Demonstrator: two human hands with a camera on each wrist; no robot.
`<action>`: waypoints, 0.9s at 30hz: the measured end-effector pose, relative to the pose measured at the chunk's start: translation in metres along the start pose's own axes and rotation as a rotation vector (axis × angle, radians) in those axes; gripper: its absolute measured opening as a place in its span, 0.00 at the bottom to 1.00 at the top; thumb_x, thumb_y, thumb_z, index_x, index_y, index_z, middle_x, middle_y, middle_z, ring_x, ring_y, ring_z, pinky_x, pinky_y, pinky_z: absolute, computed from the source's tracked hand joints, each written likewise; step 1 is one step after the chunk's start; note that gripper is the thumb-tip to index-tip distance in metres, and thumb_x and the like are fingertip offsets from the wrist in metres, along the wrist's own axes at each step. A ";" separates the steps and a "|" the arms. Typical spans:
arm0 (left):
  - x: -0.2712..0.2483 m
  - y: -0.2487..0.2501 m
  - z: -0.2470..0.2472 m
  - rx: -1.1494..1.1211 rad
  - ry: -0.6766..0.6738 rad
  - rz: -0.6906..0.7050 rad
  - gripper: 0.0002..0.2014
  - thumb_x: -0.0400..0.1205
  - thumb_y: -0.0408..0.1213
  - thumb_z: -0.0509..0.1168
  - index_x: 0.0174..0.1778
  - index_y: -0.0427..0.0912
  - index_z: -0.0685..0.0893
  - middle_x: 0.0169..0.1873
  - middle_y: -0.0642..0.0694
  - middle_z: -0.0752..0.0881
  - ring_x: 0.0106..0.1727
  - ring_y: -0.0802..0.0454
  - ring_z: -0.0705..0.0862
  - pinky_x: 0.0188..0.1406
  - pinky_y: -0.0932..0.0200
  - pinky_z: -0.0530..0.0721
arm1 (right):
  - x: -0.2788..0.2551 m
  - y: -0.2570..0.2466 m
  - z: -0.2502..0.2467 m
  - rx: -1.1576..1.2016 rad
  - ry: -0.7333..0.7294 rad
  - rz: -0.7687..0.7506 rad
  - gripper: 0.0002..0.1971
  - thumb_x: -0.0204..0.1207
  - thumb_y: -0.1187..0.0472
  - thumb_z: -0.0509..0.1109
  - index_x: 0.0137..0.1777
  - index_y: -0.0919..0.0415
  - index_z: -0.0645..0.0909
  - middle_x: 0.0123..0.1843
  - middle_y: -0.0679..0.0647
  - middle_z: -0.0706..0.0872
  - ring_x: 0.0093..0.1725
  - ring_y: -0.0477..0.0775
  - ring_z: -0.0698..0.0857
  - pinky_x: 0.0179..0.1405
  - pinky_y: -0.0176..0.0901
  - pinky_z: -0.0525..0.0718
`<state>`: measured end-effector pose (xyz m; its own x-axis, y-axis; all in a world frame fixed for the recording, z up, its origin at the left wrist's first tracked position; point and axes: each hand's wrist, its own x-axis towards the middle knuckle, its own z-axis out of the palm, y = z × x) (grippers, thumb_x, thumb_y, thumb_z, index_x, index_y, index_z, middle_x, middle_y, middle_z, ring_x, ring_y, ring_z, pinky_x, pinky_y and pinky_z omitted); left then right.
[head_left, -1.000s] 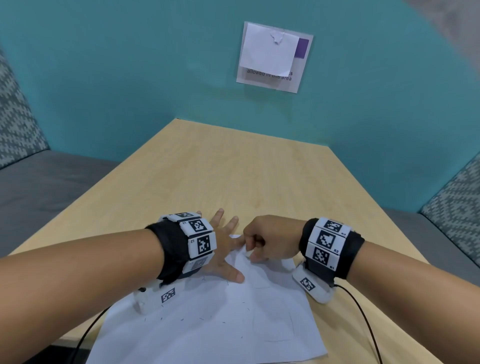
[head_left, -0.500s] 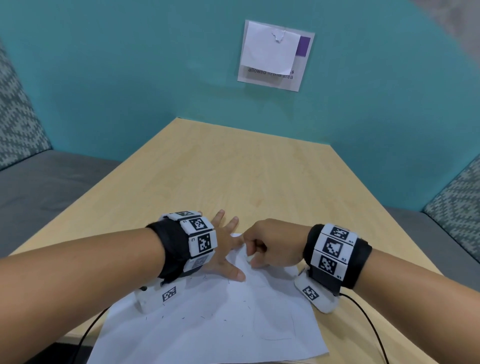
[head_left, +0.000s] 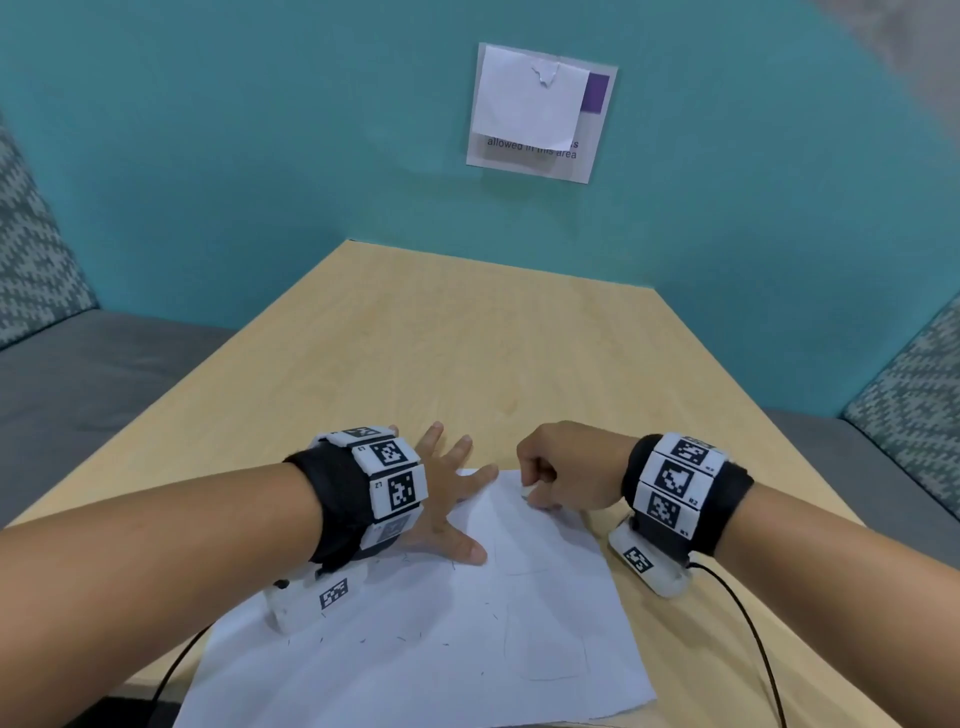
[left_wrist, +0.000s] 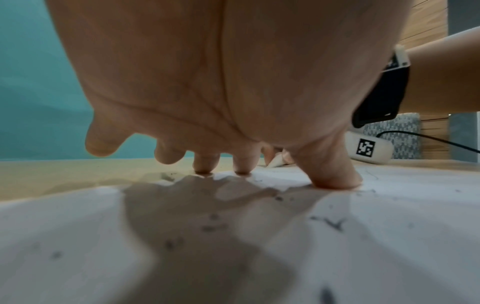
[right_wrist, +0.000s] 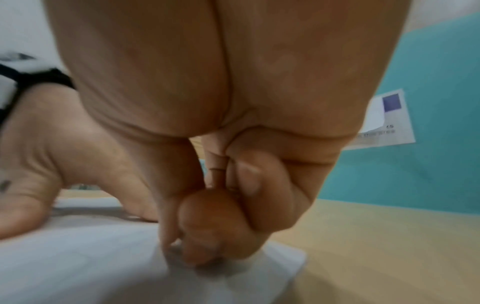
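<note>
A white sheet of paper (head_left: 415, 649) with faint pencil marks and dark crumbs lies at the near edge of the wooden table (head_left: 467, 353). My left hand (head_left: 457, 499) is spread flat on the sheet's far left part, with its fingertips (left_wrist: 335, 179) pressing the paper (left_wrist: 103, 236) down. My right hand (head_left: 535, 493) is curled and pinches a small white eraser (head_left: 527, 491), whose tip touches the sheet near its far right corner. From the left wrist the eraser (left_wrist: 275, 162) shows past the thumb. In the right wrist view the curled fingers (right_wrist: 207, 236) hide it against the paper (right_wrist: 91, 267).
A teal wall with a paper-covered sign (head_left: 540, 111) stands behind the table. Grey benches (head_left: 93, 374) with patterned cushions flank both sides. Black cables (head_left: 748, 623) trail from the wrist cameras over the table's near edge.
My right hand has slid to the right along the sheet's far edge, away from the left fingers, with the eraser still pinched. The left hand has stayed pressed on the paper.
</note>
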<state>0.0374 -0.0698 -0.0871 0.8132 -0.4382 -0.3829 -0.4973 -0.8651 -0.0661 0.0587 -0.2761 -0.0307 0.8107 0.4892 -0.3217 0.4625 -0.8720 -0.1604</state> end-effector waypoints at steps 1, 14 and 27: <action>0.001 0.000 0.001 0.002 0.005 0.001 0.54 0.66 0.84 0.46 0.84 0.66 0.33 0.87 0.50 0.34 0.85 0.35 0.31 0.74 0.17 0.39 | 0.000 -0.001 0.002 0.007 -0.014 -0.015 0.05 0.75 0.57 0.73 0.44 0.53 0.79 0.33 0.41 0.77 0.34 0.46 0.75 0.34 0.38 0.71; 0.010 0.018 -0.030 0.065 -0.016 0.060 0.50 0.75 0.76 0.58 0.87 0.62 0.41 0.87 0.50 0.33 0.85 0.38 0.30 0.76 0.18 0.40 | 0.004 0.019 -0.005 -0.007 0.040 0.043 0.05 0.77 0.56 0.73 0.47 0.54 0.80 0.35 0.41 0.75 0.33 0.41 0.73 0.31 0.35 0.69; 0.013 0.020 -0.024 0.010 -0.030 0.036 0.52 0.74 0.76 0.60 0.84 0.68 0.33 0.87 0.47 0.32 0.84 0.33 0.27 0.75 0.17 0.40 | 0.006 0.002 -0.004 -0.035 -0.026 0.001 0.05 0.77 0.56 0.72 0.46 0.56 0.80 0.35 0.44 0.79 0.39 0.52 0.78 0.37 0.41 0.76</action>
<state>0.0448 -0.0990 -0.0715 0.7853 -0.4615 -0.4127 -0.5292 -0.8463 -0.0607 0.0661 -0.2746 -0.0296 0.8018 0.4874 -0.3457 0.4744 -0.8710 -0.1279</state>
